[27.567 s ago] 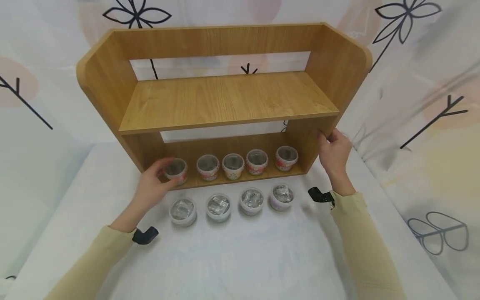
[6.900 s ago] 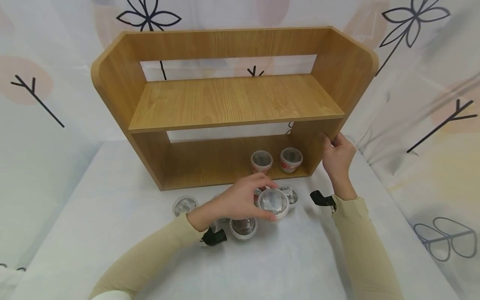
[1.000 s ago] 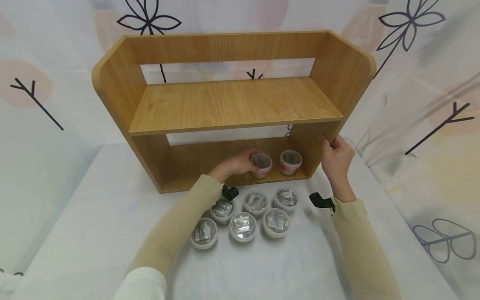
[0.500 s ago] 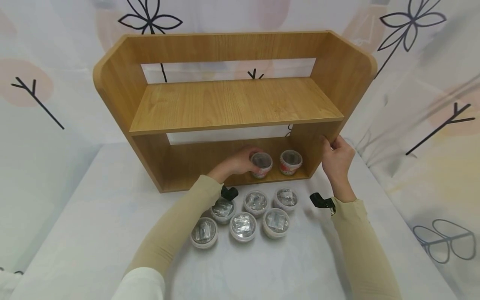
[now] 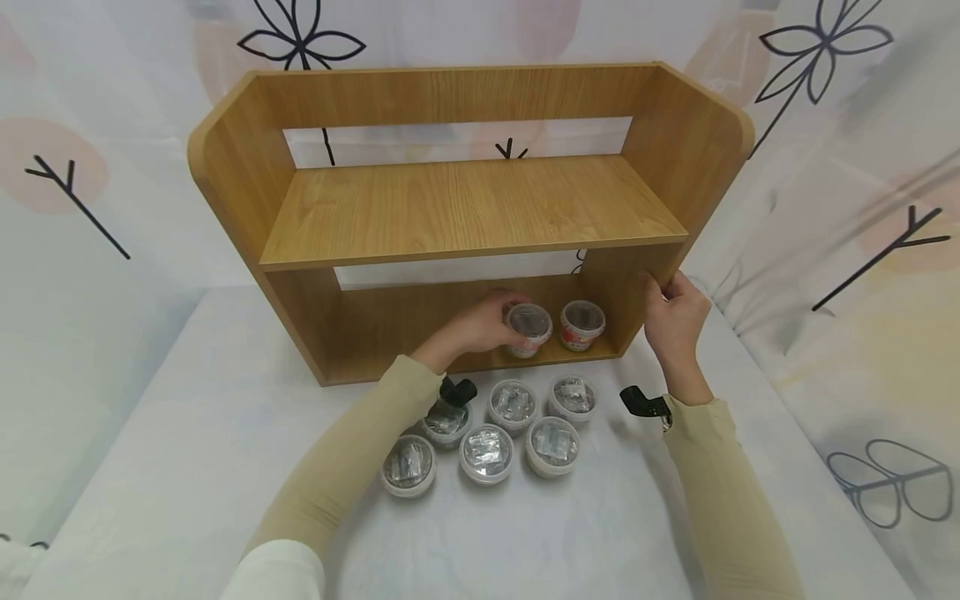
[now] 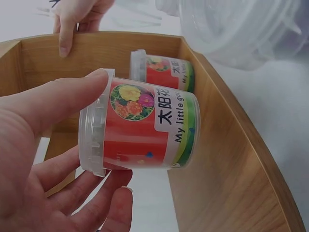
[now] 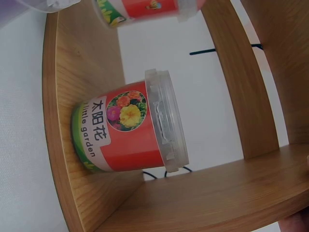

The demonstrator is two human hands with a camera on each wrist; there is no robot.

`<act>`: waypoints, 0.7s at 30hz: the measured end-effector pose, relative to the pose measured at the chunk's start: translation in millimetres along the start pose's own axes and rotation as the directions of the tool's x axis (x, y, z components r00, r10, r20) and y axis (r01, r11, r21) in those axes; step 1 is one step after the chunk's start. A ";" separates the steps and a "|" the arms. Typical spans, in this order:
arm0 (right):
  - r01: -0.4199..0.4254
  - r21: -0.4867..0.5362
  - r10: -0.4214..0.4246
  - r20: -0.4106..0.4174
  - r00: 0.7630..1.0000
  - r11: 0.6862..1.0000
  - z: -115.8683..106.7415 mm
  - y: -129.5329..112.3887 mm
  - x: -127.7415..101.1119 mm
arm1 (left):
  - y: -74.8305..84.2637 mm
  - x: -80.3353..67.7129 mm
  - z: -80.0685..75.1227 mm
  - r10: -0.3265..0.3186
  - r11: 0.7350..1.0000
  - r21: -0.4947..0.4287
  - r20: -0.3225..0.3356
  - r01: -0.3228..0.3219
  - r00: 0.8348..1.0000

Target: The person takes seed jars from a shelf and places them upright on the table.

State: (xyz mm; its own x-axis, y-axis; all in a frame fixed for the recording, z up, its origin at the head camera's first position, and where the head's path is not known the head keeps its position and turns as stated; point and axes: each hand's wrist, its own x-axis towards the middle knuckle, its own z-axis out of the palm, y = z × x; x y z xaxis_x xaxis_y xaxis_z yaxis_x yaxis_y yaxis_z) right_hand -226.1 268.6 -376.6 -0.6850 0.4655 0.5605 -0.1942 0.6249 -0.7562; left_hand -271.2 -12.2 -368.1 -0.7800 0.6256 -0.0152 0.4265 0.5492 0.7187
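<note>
Gripping the red-labelled cup (image 5: 528, 328) by its lid end, the left hand (image 5: 483, 325) holds it low inside the shelf's (image 5: 465, 208) bottom bay, just left of the second cup (image 5: 581, 323), while the right hand (image 5: 675, 317) clasps the side panel.

Floral-print fabric backdrop (image 5: 112, 125), white tabletop (image 5: 187, 467)

I see the shelf unit (image 5: 465, 208) standing at the far side of the table (image 5: 150, 467). On its lower shelf, toward the right, my left hand (image 5: 480, 323) holds one tub (image 5: 528, 328), with a second tub (image 5: 581, 324) just right of it. My right hand (image 5: 675, 317) grips the unit's right side panel. Six lidded tubs (image 5: 487, 433) cluster on the table just in front.
</note>
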 end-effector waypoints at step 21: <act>-0.005 -0.004 0.005 0.022 1.000 1.000 -2.6 0.0 0.4 | 45.8 -24.3 3.7 0.174 0.982 0.086 -0.034 -0.170 0.984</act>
State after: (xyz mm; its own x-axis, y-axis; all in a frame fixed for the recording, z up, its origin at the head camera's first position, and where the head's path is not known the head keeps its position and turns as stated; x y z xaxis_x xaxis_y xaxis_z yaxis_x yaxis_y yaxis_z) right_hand -224.5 270.4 -375.5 -0.7013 0.4549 0.5489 -0.1878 0.6248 -0.7578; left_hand -230.9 -0.2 -337.4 -0.7092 0.6922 0.1339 0.5909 0.4799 0.6485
